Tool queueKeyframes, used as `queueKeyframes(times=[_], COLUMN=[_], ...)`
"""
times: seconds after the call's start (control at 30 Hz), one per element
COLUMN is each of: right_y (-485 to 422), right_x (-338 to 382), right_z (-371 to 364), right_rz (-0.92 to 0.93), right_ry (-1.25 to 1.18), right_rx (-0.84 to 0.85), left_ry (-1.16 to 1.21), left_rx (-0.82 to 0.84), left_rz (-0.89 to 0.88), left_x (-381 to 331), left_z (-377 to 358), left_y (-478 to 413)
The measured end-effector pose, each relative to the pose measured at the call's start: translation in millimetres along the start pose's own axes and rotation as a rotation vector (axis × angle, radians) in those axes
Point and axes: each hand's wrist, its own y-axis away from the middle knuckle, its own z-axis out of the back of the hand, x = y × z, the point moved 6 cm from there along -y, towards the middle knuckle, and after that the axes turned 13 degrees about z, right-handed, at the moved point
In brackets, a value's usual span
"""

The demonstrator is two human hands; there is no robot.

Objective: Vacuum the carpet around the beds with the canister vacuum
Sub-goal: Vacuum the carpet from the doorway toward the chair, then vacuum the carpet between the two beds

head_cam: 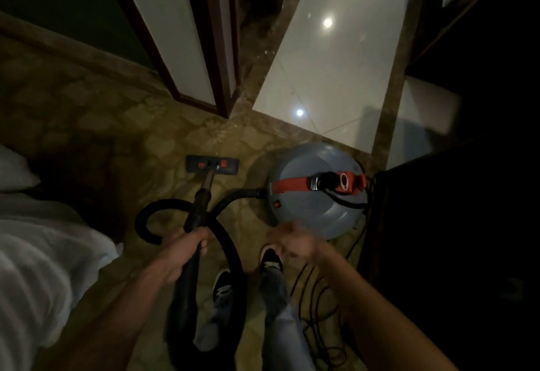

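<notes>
The left hand (pixel 187 251) grips the long black pipe (pixel 201 201); the right hand (pixel 292 243) is too blurry to tell. The round grey vacuum (pixel 315 195) sits just past it. The thin black cord (pixel 313 306) below could trip the feet (pixel 270 258).

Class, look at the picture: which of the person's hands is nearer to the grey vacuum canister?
Right. The right hand, blurred, hovers just at the near edge of the canister; the left hand grips the wand farther left, beyond the hose.
</notes>
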Motion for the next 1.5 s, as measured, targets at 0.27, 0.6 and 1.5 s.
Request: queueKeyframes(times=[0.27, 0.6, 1.5], right_y=[-77.0, -133.0, -175.4], right_x=[-34.0, -63.1, -120.9], right_z=[124.2, 125.1, 44.4], right_rz=[-0.117, -0.213, -0.014], right_ry=[-0.22, -0.829, -0.974], right_rx=[-0.348, -0.446, -0.823], left_ry=[0.022, -0.03, 0.152], left_rx=[-0.086, -0.109, 0.152], left_rz=[-0.058, -0.105, 0.05], left_x=[-41.4, -44.9, 57.0], left_z=[-24.3, -59.9, -61.8], left_y=[2.5, -34.8, -116.8])
